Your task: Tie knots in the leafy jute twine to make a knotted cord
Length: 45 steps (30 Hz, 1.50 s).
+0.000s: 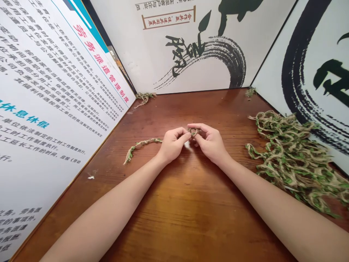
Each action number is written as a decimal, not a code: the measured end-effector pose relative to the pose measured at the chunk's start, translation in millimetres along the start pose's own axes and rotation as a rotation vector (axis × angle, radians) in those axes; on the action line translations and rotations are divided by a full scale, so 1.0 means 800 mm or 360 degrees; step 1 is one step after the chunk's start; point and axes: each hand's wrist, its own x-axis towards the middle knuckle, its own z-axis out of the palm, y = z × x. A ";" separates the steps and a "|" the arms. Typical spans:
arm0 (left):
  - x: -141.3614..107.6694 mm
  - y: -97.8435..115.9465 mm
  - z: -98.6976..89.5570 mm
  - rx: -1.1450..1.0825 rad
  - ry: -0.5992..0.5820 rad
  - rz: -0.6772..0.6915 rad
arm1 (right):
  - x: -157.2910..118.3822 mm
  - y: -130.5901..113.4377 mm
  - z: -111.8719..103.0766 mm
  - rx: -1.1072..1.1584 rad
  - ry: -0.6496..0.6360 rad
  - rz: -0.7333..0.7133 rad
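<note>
so, hands together over the middle of a wooden counter (191,222), forearms bare and reaching in from the bottom of the view. left hand (173,145) closed, fingers curled inward, pinching a short strand of leafy jute twine (141,144); the strand's loose end trails left and lies on the wood. right hand (209,143) also closed, its fingers curved around a small twisted loop of the twine (193,132), just beside the left fingertips. fingers hide the crossing, so the exact hold is hard to read, though both hands appear to grip the strand. large tangled heap of the same twine (294,160) on the counter at the person's right, well apart from the hands, resting against a brush-ink printed panel (311,72). small twine tufts (144,97) and (250,91) sit in the back corners. a printed panel of chinese text (51,94) stands along the left edge, and another ink panel (188,47) stands behind.
</note>
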 end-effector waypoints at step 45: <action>0.012 -0.014 0.000 -0.0733 0.0045 -0.0449 | 0.001 0.006 -0.001 0.0019 -0.0062 -0.0027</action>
